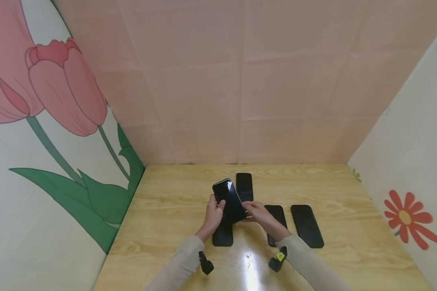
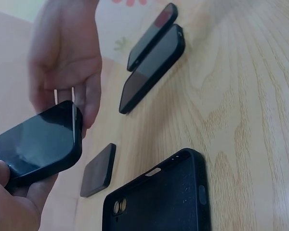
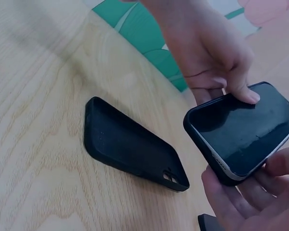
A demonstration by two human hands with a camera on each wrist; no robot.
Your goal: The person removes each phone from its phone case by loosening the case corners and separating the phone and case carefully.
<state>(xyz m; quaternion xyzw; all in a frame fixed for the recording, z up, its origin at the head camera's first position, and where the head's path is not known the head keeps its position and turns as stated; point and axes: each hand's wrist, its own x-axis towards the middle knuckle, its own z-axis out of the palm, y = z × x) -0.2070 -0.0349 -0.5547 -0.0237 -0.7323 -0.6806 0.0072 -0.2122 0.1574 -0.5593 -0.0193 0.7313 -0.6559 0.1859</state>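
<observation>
A smartphone [image 1: 230,202] with a dark glossy screen is held tilted above the table, a black phone case [image 3: 216,166] around it. Along its lower end a silver edge shows between phone and case in the right wrist view. My left hand [image 1: 213,214] grips one long side, thumb on the screen and fingers behind. At the lower right corner, my right hand [image 1: 261,216] holds the phone, its thumb at the side edge and fingers underneath. Below them lies an empty black phone case [image 2: 156,197], inside facing up, with a camera cutout at one end.
Behind the held phone lies another dark phone-shaped item [image 1: 244,186]. Two more black phones [image 1: 307,225] [image 1: 276,216] lie on the right, one partly hidden by my right arm. The wooden table [image 1: 160,210] meets walls at the back and both sides.
</observation>
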